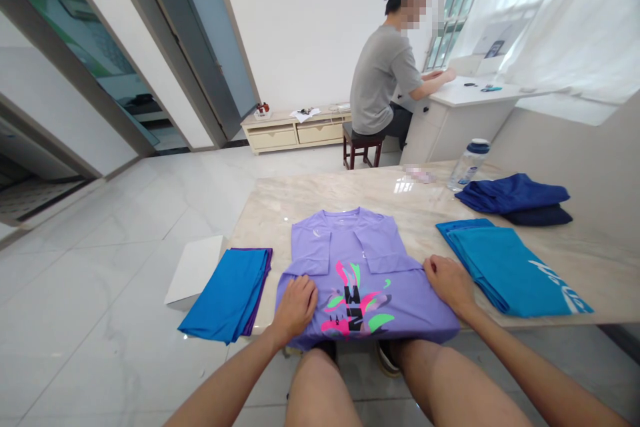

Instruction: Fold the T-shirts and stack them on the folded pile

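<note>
A purple T-shirt [373, 283] with a colourful print lies in front of me on the marble-look table, its sleeves folded inward over the body. Its lower part hangs at the table's front edge. On its left side, my left hand [299, 307] is closed with the fingers curled down on the fabric. My right hand [453, 285] is closed at the shirt's right edge, fingers bent around the cloth. The fingertips of both hands are partly hidden. Left of the shirt lies a folded blue cloth [227, 293] with a purple layer beneath. A folded teal garment [505, 267] lies to the right.
A dark blue garment [515, 197] and a clear water bottle [469, 163] stand at the back right of the table [265, 203]. A white box [193, 273] is at its left side. Beyond, a person [383, 80] sits on a stool at a white desk [475, 93].
</note>
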